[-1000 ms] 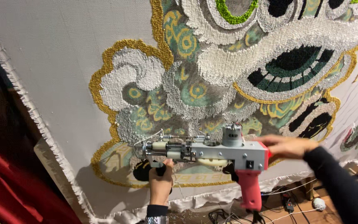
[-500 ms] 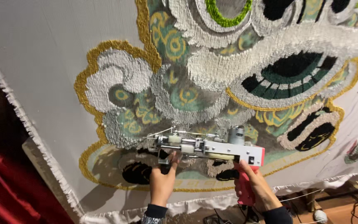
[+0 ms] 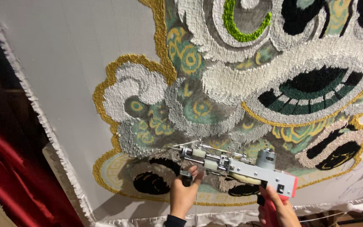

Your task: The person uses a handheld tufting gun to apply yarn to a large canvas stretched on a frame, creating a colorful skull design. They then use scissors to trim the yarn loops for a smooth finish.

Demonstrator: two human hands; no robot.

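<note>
— What have the fingers got?

— The left hand (image 3: 184, 197) has its fingers (image 3: 195, 173) curled shut round the dark front grip under a tufting gun (image 3: 236, 168). The right hand (image 3: 279, 210) is wrapped tight round the red rear handle (image 3: 269, 212), low near the cloth's bottom edge.

— Why 2 hands?

— It looks like the front grip steadies the nose while the rear handle carries the weight, so the needle end meets the stretched cloth (image 3: 72, 75) squarely.

— Where is the gun?

— Held level against the lower part of the tufted design (image 3: 232, 84), grey motor (image 3: 266, 159) on top, nose toward a black oval patch (image 3: 150, 183) inside the gold outline (image 3: 106, 168).

— And beyond?

— Bare cloth runs to the frayed left edge (image 3: 34, 105); red fabric (image 3: 5, 176) hangs beside it.
</note>
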